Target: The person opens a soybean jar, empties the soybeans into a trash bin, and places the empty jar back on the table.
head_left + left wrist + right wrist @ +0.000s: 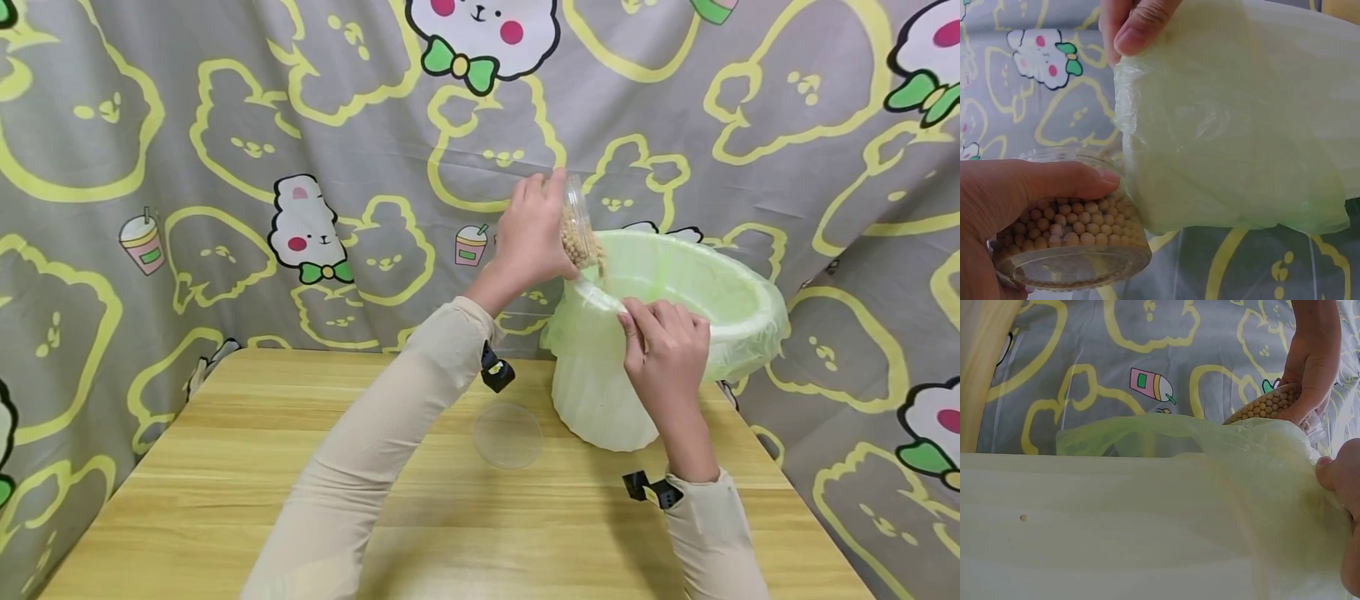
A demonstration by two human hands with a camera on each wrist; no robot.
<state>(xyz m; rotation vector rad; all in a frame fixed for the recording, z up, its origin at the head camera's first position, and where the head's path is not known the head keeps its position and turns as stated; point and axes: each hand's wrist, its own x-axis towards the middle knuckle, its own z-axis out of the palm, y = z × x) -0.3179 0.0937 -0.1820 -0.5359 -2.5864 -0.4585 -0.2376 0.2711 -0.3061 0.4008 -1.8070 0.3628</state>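
Note:
My left hand (531,227) grips a clear plastic jar (1079,259) of small round beige balls (1088,224), tipped over at the left rim of a white trash bin (607,400). Some balls spill from its mouth inside the rim in the head view. A thin light-green bag (1229,125) lines the bin and folds over its edge. With thumb and fingers, my right hand (671,346) pinches the bag at the near rim. The bin's bottom inside is hidden.
A clear round lid (507,436) lies flat on the wooden table (247,467), left of the bin. Behind the table hangs a grey patterned curtain (390,150). One tiny beige bit (1023,518) shows against the bin's white side in the right wrist view.

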